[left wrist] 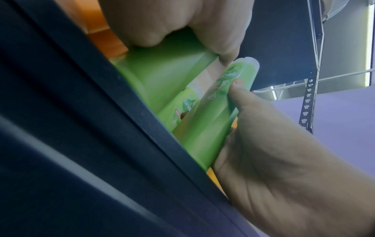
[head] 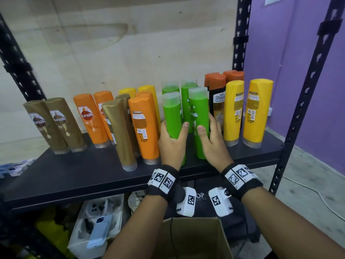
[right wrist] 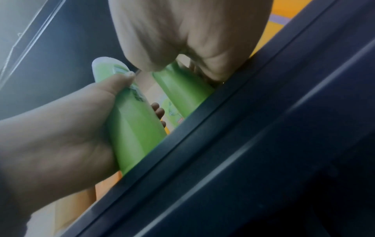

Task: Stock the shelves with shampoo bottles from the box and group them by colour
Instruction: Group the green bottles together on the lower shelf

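Note:
Two green shampoo bottles stand side by side on the dark shelf [head: 84,174]. My left hand [head: 172,141] grips the left green bottle [head: 172,116], thumb across its front. My right hand [head: 212,139] grips the right green bottle [head: 198,118] the same way. Two more green bottles [head: 187,94] stand just behind them. In the left wrist view my left hand [left wrist: 162,24] wraps its green bottle [left wrist: 162,72]; the right hand [left wrist: 284,160] holds the other [left wrist: 209,125]. In the right wrist view my right hand [right wrist: 192,32] holds its bottle [right wrist: 182,89] beside the left hand [right wrist: 61,128]. The cardboard box [head: 196,238] sits open below.
On the shelf stand brown bottles [head: 56,124], orange bottles [head: 91,118], a gold and an orange one [head: 144,128] near the front, black bottles with orange caps [head: 217,98] and yellow bottles [head: 258,109]. A black upright [head: 298,109] bounds the right side. A white tray [head: 97,221] lies on the lower shelf.

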`<action>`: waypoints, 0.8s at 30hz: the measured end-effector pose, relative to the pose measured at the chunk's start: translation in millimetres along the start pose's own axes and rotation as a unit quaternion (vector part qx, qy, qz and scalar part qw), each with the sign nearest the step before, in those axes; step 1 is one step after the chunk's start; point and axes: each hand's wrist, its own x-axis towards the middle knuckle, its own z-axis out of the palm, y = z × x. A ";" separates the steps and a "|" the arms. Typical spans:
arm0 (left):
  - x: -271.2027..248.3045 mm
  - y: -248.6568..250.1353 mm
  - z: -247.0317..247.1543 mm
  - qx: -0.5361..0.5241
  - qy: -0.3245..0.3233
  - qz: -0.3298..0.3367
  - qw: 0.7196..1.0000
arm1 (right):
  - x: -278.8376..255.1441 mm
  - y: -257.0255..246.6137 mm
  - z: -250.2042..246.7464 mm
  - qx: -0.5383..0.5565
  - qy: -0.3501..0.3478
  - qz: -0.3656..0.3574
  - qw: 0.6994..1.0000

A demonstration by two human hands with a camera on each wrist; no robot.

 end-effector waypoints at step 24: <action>-5.2 -6.8 -0.5 -0.019 -0.020 -0.015 0.999 | -8.0 -4.8 -8.3 0.132 0.030 0.087 0.987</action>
